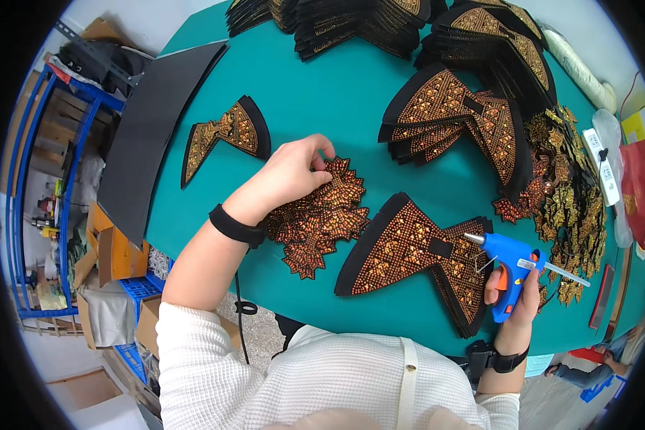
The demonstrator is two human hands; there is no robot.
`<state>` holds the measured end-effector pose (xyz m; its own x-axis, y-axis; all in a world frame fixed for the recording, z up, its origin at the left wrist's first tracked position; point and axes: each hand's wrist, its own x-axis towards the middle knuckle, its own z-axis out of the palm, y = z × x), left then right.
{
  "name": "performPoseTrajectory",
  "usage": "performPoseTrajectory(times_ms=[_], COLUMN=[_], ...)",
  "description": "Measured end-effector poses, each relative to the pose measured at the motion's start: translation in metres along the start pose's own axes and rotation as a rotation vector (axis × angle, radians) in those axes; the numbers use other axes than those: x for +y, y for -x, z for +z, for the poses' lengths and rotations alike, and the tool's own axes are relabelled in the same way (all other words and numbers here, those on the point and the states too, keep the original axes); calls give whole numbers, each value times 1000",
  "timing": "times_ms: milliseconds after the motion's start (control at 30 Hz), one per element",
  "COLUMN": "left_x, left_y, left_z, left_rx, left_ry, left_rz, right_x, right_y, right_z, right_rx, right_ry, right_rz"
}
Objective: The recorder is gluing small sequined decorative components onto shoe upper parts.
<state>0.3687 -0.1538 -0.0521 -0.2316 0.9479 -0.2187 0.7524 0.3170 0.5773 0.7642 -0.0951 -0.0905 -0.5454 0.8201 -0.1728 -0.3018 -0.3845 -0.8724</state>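
Observation:
My right hand [524, 297] is wrapped around a blue hot glue gun [512, 269] with an orange trigger. A glue stick pokes out of its back, and its nozzle points left over a stack of black bow-shaped pieces [408, 251] covered in copper and gold studs. My left hand [297, 168] is over a pile of studded, jagged-edged appliques [312, 222], its fingers bent with a gap between them and the thumb, and nothing visible in them. Farther left a single smaller bow-shaped piece [229, 132] lies on the green table [315, 86].
Another bow-shaped stack [455, 122] lies at the right, with taller stacks [358, 29] along the far edge. Gold appliques [570, 208] are heaped at the right, near a white power strip [600, 166]. Black sheets [158, 129] cover the table's left side. A blue shelf [43, 179] stands beyond.

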Motion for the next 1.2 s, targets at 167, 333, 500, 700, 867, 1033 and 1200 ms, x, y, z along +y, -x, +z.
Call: performPoseTrajectory(times_ms=[167,333,500,700,867,1033,1200], left_x=[-13,-1,6,-5,14,54,73], left_y=[2,2,3,8,29,51,58], left_z=[13,11,4,-8,-24,-42,-9], left_rx=[106,95,71,14,101,-262,-396], left_ry=[-145,-195,-66,117,649,460,228], left_rz=[150,31,-95,-146,-16,46,517], right_x=[-2,-1,-1,-2,-3,-3,-19], right_y=[-1,-2,0,-1,-2,0,6], right_z=[0,-1,-1,4,0,-1,19], right_rx=[-6,-14,-13,-38,-43,-45,-67], right_ry=[2,-1,5,38,18,23,220], right_rz=[1,-6,9,-22,-9,-9,22])
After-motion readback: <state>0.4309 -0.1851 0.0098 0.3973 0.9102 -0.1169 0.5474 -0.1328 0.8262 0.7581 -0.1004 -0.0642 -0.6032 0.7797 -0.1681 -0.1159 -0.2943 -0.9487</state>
